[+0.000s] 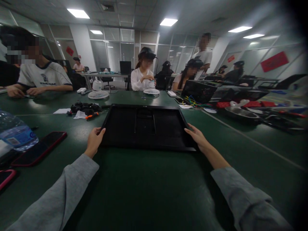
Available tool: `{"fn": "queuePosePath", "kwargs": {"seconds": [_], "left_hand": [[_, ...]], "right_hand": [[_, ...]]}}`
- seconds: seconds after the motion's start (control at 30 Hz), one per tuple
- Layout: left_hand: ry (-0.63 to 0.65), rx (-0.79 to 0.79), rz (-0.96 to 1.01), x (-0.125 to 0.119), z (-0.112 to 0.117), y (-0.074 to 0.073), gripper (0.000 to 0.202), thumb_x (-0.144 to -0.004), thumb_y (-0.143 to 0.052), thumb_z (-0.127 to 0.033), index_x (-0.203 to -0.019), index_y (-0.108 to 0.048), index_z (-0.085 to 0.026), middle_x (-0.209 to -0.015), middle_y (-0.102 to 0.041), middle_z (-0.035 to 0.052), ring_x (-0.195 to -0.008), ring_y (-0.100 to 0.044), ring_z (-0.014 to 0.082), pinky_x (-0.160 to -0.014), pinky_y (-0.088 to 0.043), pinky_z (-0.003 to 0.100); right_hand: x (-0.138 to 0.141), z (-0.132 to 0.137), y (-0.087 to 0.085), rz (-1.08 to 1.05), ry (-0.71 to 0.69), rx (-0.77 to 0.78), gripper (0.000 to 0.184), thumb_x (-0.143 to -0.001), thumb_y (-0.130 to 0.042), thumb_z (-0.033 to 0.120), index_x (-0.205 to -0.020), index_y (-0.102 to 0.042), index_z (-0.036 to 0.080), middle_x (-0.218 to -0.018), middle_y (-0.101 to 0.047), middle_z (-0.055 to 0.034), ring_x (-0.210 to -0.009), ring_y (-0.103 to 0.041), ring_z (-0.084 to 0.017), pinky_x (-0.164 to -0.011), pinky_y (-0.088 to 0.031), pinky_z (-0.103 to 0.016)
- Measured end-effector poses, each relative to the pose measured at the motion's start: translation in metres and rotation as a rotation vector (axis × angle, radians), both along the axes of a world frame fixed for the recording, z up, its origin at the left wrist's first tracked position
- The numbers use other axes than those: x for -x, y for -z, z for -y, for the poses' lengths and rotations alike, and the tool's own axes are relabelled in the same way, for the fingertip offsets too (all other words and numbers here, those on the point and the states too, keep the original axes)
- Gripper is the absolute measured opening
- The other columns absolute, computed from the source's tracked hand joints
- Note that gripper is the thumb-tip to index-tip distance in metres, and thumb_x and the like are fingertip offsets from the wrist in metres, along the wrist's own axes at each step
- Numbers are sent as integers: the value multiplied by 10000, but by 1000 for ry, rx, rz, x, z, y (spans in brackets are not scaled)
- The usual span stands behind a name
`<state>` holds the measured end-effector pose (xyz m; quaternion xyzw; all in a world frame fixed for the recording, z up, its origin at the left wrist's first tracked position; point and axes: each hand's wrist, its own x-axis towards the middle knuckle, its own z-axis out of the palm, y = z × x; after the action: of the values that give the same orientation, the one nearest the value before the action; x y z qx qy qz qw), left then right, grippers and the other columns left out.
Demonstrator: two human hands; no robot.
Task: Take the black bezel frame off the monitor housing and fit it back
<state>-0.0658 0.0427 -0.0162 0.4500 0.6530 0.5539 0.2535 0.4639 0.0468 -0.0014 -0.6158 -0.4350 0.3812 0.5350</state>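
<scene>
A black monitor frame point(120, 128), wide and shallow like a tray, lies in front of me with its recessed inside facing up. A small light mark sits on its far rim, and thin upright lines and a raised part show in its middle. My left hand point(95, 139) grips the left side near the front corner, thumb on the rim. On the opposite side, my right hand point(196, 136) holds the right edge with fingers closed over it. Whether the frame rests fully on the green table point(149, 186) or is slightly raised, I cannot tell.
To my left are a water bottle point(18, 131) and a red-edged phone point(40, 149). Black parts point(83, 108) lie beyond. A metal pan point(242, 115) and cables point(191, 101) are at right. Co-workers sit across, one handling a white fan point(151, 91).
</scene>
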Motion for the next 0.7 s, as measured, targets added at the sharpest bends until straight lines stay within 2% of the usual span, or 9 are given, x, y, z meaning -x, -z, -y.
{"fn": "queuePosePath", "kwargs": {"seconds": [0.1, 0.23, 0.33, 0.43, 0.57, 0.7], "left_hand": [[21, 8, -14, -1, 0, -1, 445, -781, -729, -518, -1048, -650, -171, -908, -723, 70, -850, -696, 237, -753, -564, 361], [41, -1, -18, 1, -2, 2, 449, -774, -728, -543, -1010, -641, -172, -906, -721, 72, -860, -696, 242, -760, -569, 373], [42, -4, -4, 4, -6, 7, 471, -768, -730, -554, -1027, -642, -171, -958, -729, 87, -898, -701, 248, -802, -570, 391], [48, -13, -12, 5, -8, 9, 504, -784, -707, -573, -1065, -658, -157, -1043, -733, 114, -977, -697, 258, -884, -552, 414], [86, -68, -43, 1, -6, 6, 464, -841, -645, -556, -1066, -697, -154, -1123, -733, 128, -1079, -678, 266, -986, -505, 416], [139, -97, -41, -3, -4, 2, 482, -842, -630, -571, -1083, -706, -161, -1134, -737, 126, -1080, -678, 264, -1005, -485, 419]], "right_hand": [[-6, -3, 0, 84, 8, -58, 620, -745, -726, 286, -1354, -616, 249, -1024, -768, -53, -890, -740, -263, -834, -625, -448], [-10, -3, -1, 167, 13, -139, 447, -802, -669, 365, -1239, -695, 274, -1038, -769, -48, -964, -731, -276, -863, -618, -449], [-7, -1, 0, 179, -8, -154, 504, -791, -652, 364, -1286, -661, 274, -1096, -760, -45, -1010, -721, -272, -875, -615, -448], [-5, 3, 4, 103, -8, -171, 578, -755, -662, 363, -1321, -632, 252, -1103, -755, -62, -993, -724, -275, -891, -605, -466], [-9, 5, 8, 82, 25, -194, 607, -732, -678, 384, -1321, -633, 244, -1024, -761, -67, -932, -733, -282, -874, -606, -491], [-25, 5, 12, 116, 99, -207, 638, -713, -683, 401, -1321, -630, 215, -951, -757, -69, -870, -735, -278, -840, -616, -482]]}}
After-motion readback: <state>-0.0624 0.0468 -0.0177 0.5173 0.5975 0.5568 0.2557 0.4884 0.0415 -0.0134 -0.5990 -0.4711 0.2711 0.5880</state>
